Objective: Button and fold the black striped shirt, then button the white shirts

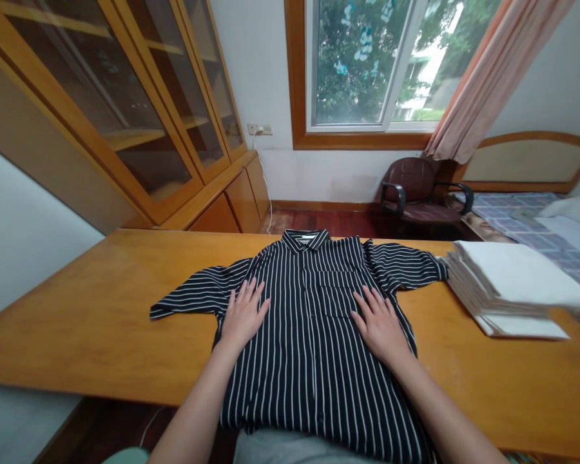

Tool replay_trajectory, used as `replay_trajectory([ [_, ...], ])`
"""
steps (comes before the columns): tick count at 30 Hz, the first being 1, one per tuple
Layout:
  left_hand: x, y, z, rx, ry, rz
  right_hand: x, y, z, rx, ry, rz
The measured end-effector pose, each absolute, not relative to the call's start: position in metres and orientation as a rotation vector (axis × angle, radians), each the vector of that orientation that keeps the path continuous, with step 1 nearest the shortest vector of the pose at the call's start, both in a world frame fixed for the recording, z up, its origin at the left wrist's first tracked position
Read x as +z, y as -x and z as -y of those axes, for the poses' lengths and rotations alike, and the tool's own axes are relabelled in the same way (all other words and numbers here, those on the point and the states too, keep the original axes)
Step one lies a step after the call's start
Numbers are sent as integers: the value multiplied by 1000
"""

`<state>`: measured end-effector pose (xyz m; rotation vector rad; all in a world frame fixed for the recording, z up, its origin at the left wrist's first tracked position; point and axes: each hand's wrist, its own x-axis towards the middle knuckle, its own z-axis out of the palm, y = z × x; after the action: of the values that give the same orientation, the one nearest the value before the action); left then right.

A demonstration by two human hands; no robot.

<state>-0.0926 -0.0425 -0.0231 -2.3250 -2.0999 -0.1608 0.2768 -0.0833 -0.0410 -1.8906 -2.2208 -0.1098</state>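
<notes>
A black shirt with white stripes (290,348) lies front side up on the wooden table, its collar at the far edge and its hem hanging over the near edge. Both short sleeves are spread out sideways. My left hand (244,312) rests flat on the left side of the shirt's chest, fingers apart. On the other side, my right hand (379,322) lies flat beside the chest pocket (336,301), its fingers spread too. Neither hand grips the cloth.
A stack of white folded sheets (522,277) sits on the table (101,316) at the right, touching the right sleeve's end. Beyond the table are a brown armchair (410,183), a bed (526,212) and a glass-door cabinet (140,129).
</notes>
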Motion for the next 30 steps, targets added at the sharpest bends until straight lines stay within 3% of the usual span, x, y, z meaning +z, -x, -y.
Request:
replay_trajectory([
  [6, -25, 98, 65, -157, 2341, 2108, -44, -275, 111, -183, 1903, 2219],
  [11, -17, 97, 68, -233, 2331, 2089, -19, -274, 112, -151, 1923, 2218],
  [20, -1, 53, -8, -633, 2399, 1865, 6, -259, -12, -26, 1568, 2151],
  [30, -24, 52, -69, -296, 2392, 2064, -24, -211, -73, -19, 1576, 2333],
])
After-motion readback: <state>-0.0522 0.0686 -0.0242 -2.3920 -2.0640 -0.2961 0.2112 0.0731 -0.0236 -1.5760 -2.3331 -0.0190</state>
